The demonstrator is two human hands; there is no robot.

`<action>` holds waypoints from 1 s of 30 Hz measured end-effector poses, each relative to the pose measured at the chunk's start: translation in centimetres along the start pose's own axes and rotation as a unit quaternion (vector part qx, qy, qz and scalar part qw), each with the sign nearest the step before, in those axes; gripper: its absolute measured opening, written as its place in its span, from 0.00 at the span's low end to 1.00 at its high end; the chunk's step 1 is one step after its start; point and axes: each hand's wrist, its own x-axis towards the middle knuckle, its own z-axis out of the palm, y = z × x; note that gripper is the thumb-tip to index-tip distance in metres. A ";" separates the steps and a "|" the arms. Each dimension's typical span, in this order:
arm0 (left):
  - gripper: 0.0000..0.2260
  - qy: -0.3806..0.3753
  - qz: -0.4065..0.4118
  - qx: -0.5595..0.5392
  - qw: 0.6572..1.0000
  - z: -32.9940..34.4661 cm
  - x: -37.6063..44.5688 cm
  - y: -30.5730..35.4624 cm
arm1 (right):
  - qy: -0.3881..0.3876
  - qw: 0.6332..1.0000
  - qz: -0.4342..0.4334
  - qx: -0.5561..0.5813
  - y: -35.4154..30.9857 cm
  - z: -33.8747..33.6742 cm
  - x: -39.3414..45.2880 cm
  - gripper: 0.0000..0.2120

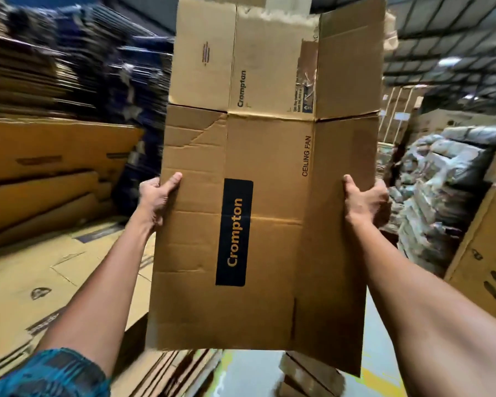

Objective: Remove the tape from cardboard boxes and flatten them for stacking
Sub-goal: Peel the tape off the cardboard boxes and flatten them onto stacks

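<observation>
A flattened brown cardboard box (269, 156) printed "Crompton" and "CEILING FAN" is held up in front of me, its flaps opened upward. My left hand (156, 200) grips its left edge, thumb on the front face. My right hand (365, 204) grips the right edge the same way. A strip of torn clear tape (308, 78) still clings to an upper flap near a blue label. The fingers of both hands are hidden behind the board.
Tall piles of flattened cardboard (49, 173) stand at the left, with more flat sheets (40, 287) low at left. An upright carton (487, 253) and bundled sacks (441, 173) are at the right. Grey floor (255, 373) shows below the box.
</observation>
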 end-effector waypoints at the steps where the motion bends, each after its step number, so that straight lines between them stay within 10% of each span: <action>1: 0.11 0.015 0.009 0.009 1.000 -1.1 -0.6 1.3 | -0.015 1.000 -0.008 0.007 -1.0 0.9 -0.2 0.30; 14: 0.21 0.191 0.045 0.027 0.980 -15.9 -2.1 5.2 | -0.187 0.981 -0.044 0.024 -8.2 13.6 -8.6 0.27; 30: 0.13 0.468 -0.225 0.022 0.854 -30.9 10.4 -24.5 | -0.510 0.825 -0.161 -0.182 4.8 51.5 -23.2 0.17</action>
